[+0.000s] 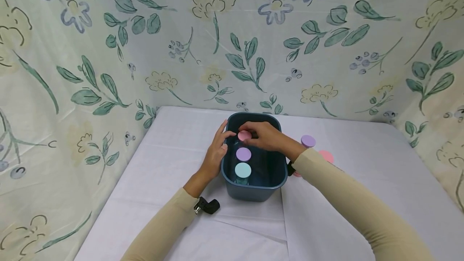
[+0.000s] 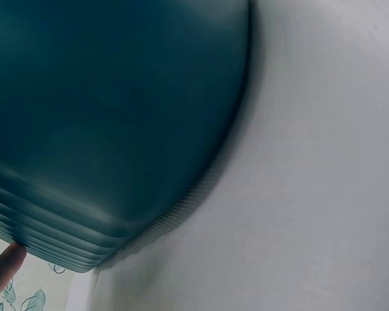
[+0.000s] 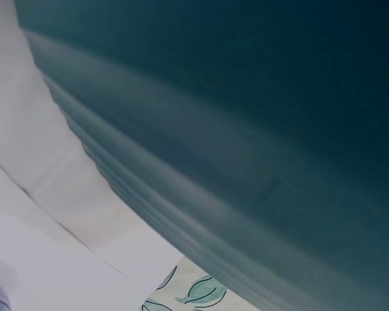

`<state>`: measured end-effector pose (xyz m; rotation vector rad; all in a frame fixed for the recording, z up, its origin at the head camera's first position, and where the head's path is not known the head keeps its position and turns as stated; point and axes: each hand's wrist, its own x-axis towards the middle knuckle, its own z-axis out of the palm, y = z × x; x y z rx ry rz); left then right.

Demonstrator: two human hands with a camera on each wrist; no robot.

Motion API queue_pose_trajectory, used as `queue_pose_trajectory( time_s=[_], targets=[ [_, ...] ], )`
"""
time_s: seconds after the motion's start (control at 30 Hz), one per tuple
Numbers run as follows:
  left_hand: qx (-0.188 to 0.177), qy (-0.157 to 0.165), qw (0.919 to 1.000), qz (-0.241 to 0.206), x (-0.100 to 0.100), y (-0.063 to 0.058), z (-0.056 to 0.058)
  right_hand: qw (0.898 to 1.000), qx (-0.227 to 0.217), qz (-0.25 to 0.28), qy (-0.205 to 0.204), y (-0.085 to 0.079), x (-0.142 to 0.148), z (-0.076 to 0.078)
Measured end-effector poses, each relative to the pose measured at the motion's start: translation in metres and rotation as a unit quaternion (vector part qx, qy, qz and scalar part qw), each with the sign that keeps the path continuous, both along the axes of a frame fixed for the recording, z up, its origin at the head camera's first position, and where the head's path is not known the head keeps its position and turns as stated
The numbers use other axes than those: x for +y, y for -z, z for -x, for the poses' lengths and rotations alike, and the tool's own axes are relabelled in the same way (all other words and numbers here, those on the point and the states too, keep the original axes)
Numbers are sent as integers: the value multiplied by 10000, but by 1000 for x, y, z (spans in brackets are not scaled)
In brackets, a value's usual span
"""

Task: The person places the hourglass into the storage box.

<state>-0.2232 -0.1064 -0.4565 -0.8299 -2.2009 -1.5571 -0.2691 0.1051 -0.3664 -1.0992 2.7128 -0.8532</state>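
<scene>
A dark blue plastic bin (image 1: 250, 192) stands on the white-covered table. Inside, along its left side, are a jar with a light blue lid (image 1: 243, 170), one with a purple lid (image 1: 243, 154) and one with a pink lid (image 1: 244, 135). My right hand (image 1: 266, 135) reaches over the bin and pinches the pink-lidded jar by its top. My left hand (image 1: 216, 154) holds the bin's left rim, some fingers over the edge and others along the outside. In the left wrist view one fingertip (image 2: 13, 256) touches the ridged outer wall. The jars' lower parts are mostly hidden.
Right of the bin stand a purple-lidded jar (image 1: 308, 141) and a pink-lidded one (image 1: 326, 156). Another reddish item (image 1: 297, 175) is mostly hidden by the right forearm. Floral cloth (image 1: 217, 31) hangs behind and beside the table.
</scene>
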Motion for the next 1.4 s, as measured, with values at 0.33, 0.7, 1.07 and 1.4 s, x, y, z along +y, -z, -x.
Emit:
queue_pose_trajectory(
  time_s=[0.33,0.7,1.07,1.4],
  targets=[
    [-12,-25,10000,47,0,0,2,9998,-41,178,-23,1,1,3],
    [167,89,9998,-52,0,1,4,9976,-188,639,185,-2,7,5],
    [-18,-19,10000,8,4,0,-1,9950,-296,943,156,-6,14,2],
    [4,-73,10000,30,2,-1,0,9931,-249,1115,253,-13,21,-6]
  ],
)
